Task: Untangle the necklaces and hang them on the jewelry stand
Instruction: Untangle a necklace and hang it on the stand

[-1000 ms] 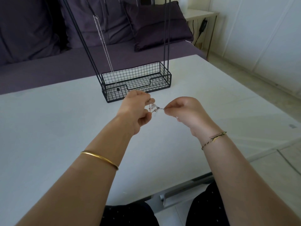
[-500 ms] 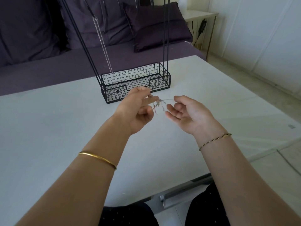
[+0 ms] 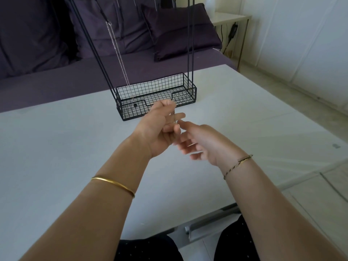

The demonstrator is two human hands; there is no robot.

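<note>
1. The white counter [image 3: 56, 147] fills most of the view, with a dark purple sofa [image 3: 56, 80] behind its far edge.
2. The black wire jewelry stand [image 3: 186, 85] sits near the counter's far edge, its basket base resting flat and its thin uprights running out of the top of the view.
3. The left hand [image 3: 160, 127] is raised above the counter just in front of the stand's basket. Its grip is closed: thumb and forefinger pinch the tangled necklace [image 3: 174, 117], which dangles beside the fingers.
4. The right hand [image 3: 203, 142] is close beside the left, its grip apart, fingers spread and blurred, with the forefinger tip just beside the dangling chain.
5. A hung necklace [image 3: 120, 59] drops from the stand's left side into the basket.
6. A gold bangle [image 3: 113, 185] circles the left forearm, and a braided bracelet [image 3: 237, 165] circles the right wrist.
</note>
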